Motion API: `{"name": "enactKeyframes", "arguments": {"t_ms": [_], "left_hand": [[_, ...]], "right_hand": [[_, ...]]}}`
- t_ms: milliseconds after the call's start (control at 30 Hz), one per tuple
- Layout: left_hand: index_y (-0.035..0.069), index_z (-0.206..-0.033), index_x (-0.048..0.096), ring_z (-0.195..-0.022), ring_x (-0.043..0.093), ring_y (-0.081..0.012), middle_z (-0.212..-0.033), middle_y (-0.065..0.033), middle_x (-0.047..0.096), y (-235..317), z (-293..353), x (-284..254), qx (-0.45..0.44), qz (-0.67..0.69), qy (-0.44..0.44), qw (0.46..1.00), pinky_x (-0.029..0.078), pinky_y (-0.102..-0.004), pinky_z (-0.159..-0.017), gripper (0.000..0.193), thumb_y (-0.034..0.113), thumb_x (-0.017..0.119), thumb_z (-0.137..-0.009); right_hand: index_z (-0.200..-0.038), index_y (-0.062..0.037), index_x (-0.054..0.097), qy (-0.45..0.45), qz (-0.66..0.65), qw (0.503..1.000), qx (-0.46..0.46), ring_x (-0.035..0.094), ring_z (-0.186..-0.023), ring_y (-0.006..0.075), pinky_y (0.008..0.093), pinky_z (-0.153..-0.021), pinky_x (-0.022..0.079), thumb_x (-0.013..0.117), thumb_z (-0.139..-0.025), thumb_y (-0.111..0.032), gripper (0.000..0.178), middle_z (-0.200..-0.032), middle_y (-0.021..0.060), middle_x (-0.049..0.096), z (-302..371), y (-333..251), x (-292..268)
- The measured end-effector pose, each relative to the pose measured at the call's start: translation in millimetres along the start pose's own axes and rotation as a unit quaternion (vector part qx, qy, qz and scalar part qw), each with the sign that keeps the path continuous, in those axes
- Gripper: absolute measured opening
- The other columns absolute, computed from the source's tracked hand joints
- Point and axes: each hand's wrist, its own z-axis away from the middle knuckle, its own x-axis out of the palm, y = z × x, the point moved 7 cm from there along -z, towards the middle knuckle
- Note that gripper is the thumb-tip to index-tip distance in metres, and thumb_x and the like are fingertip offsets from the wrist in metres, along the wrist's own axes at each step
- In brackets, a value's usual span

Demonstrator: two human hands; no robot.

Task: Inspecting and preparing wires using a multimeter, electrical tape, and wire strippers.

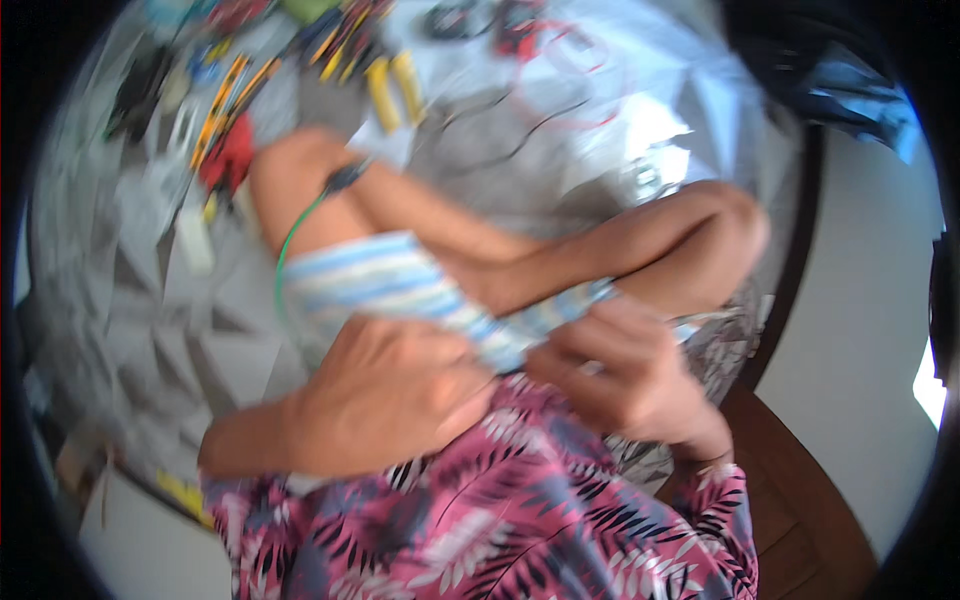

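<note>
My left hand is closed, back up, over my lap just above the patterned pink shirt. Facing it is my right hand, its fingers curled in and slightly blurred. A small gap lies between the two hands, and whatever they pinch is hidden. A green wire runs from a black connector at my left knee down toward my left hand, where its end goes out of sight. Striped shorts show beneath the hands.
Beyond my crossed legs lie yellow-handled pliers, several screwdrivers, a red-handled tool, a coil of red wire and black leads. A wooden door or panel stands at the lower right.
</note>
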Motion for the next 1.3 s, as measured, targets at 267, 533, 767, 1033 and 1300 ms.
{"name": "enactKeyframes", "arguments": {"t_ms": [267, 533, 767, 1033, 1300], "left_hand": [[0.010, -0.067, 0.060, -0.055, 0.060, -0.0288, -0.063, -0.0086, 0.058, 23.5, -16.9, 14.4, 0.062, -0.164, 0.045, 0.983, 0.045, -0.0463, -0.048, 0.021, 0.021, 0.067, -0.083], [0.012, -0.067, 0.063, -0.060, 0.061, -0.0189, -0.066, -0.0028, 0.059, -4.2, -7.3, 36.5, 0.060, -0.184, 0.093, 0.977, 0.046, -0.0320, -0.054, 0.009, 0.015, 0.070, -0.072], [0.010, -0.061, 0.053, -0.056, 0.056, -0.0220, -0.062, -0.0047, 0.055, -14.0, -12.2, 35.4, 0.058, -0.159, 0.163, 0.972, 0.046, -0.0361, -0.052, 0.018, 0.010, 0.068, -0.071], [0.000, -0.083, 0.070, -0.064, 0.069, -0.0230, -0.075, -0.0124, 0.070, -50.8, -16.6, 34.9, -0.073, 0.211, 0.062, 0.973, 0.051, -0.0321, -0.054, 0.009, 0.007, 0.071, -0.078], [0.000, -0.088, 0.072, -0.069, 0.068, -0.0241, -0.080, -0.0105, 0.071, -37.4, -13.8, 21.4, -0.026, 0.067, 0.078, 0.994, 0.053, -0.0338, -0.061, 0.010, 0.006, 0.074, -0.080]], "right_hand": [[-0.071, -0.0023, 0.056, 0.073, 0.011, 0.997, -0.017, 0.057, -0.080, 0.0249, 0.0359, -0.064, 0.048, 0.061, -0.067, -0.022, 0.021, -0.079, 0.0080, 0.052, 12.0, 16.0, 16.1], [-0.070, -0.0042, 0.065, 0.096, 0.039, 0.994, -0.020, 0.060, -0.083, 0.0252, 0.0377, -0.071, 0.050, 0.061, -0.067, -0.023, 0.020, -0.079, 0.0088, 0.057, 9.5, 20.5, 21.7], [-0.082, -0.0069, 0.068, 0.059, 0.045, 0.997, 0.003, 0.056, -0.070, 0.0215, 0.0356, -0.058, 0.046, 0.063, -0.060, -0.018, 0.025, -0.074, 0.0030, 0.053, 3.4, 31.2, 29.3], [-0.086, -0.0054, 0.070, 0.118, -0.072, 0.990, 0.029, 0.054, -0.067, 0.0227, 0.0360, -0.054, 0.044, 0.080, -0.061, -0.007, 0.026, -0.077, 0.0030, 0.059, 18.3, 48.9, 22.3], [-0.083, -0.0052, 0.068, 0.094, -0.055, 0.993, 0.050, 0.056, -0.068, 0.0226, 0.0361, -0.056, 0.047, 0.080, -0.063, -0.008, 0.023, -0.076, 0.0039, 0.057, 8.2, 46.6, 24.0]]}}
